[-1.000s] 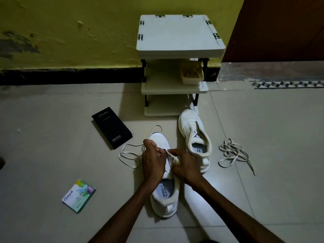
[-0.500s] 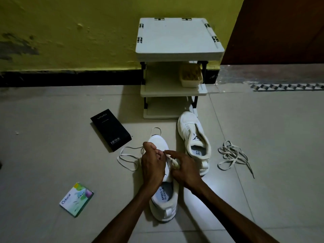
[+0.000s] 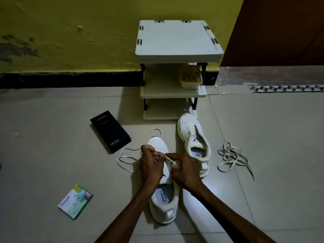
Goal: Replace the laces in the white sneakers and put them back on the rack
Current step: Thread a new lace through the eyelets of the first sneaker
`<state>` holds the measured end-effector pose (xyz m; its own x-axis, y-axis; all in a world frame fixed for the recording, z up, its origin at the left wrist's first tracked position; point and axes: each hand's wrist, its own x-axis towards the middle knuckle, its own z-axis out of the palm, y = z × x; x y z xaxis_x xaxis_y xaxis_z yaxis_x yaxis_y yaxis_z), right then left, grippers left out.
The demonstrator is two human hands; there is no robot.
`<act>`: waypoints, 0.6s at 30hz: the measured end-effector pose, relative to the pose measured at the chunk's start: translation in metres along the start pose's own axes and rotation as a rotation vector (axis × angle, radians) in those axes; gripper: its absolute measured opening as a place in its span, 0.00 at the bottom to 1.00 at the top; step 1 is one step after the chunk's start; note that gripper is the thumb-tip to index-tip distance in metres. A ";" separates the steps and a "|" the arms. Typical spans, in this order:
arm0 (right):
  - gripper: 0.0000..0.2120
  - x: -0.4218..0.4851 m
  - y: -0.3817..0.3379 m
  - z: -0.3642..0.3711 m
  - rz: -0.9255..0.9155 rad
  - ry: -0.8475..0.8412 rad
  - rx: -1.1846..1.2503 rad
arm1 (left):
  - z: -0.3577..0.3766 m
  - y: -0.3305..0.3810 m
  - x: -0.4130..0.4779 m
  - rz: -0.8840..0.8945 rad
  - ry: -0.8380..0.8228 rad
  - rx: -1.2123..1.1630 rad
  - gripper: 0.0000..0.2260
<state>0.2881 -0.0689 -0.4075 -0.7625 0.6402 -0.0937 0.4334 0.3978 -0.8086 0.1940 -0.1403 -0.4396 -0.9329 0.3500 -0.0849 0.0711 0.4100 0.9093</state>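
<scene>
The left forearm [image 3: 126,213] and right forearm [image 3: 226,209] reach in bare from the lower edge and converge. The left hand [image 3: 151,165] is curled into a fist, knuckles up, gripping the lace [image 3: 172,163]. Just beside it, the right hand [image 3: 185,170] pinches the same lace with curled fingers.

Smooth, faintly glossy tiled floor [image 3: 52,155]; rough, flaking painted wall [image 3: 70,32]; matt plastic rack [image 3: 177,41]; white cloth-topped sneaker [image 3: 157,146]; flat woven laces [image 3: 233,156]; matt black cardboard box [image 3: 110,131].
</scene>
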 end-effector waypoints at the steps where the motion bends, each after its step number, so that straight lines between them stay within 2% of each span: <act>1: 0.17 -0.001 0.001 -0.001 -0.001 -0.005 0.005 | 0.000 0.000 0.000 -0.009 -0.007 -0.006 0.15; 4: 0.22 -0.003 0.005 0.000 -0.004 -0.021 0.014 | 0.000 0.001 0.004 -0.065 -0.029 -0.020 0.15; 7: 0.20 -0.002 0.014 0.004 0.036 -0.036 0.029 | -0.003 0.008 0.012 -0.187 -0.031 0.006 0.14; 9: 0.17 -0.001 0.013 0.000 0.121 -0.083 0.068 | -0.004 0.012 0.017 -0.249 -0.048 0.008 0.18; 12: 0.06 0.007 0.008 -0.008 0.209 -0.182 0.124 | -0.006 0.015 0.023 -0.277 -0.094 0.013 0.20; 15: 0.08 0.023 0.005 -0.010 0.238 -0.122 0.114 | -0.008 0.017 0.026 -0.342 -0.123 0.003 0.20; 18: 0.10 0.040 0.002 -0.006 0.144 -0.068 -0.040 | -0.009 0.016 0.028 -0.413 -0.134 -0.050 0.22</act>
<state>0.2615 -0.0386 -0.4095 -0.7210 0.6472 -0.2475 0.5588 0.3317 -0.7601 0.1660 -0.1316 -0.4236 -0.8252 0.2723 -0.4948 -0.3188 0.4986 0.8060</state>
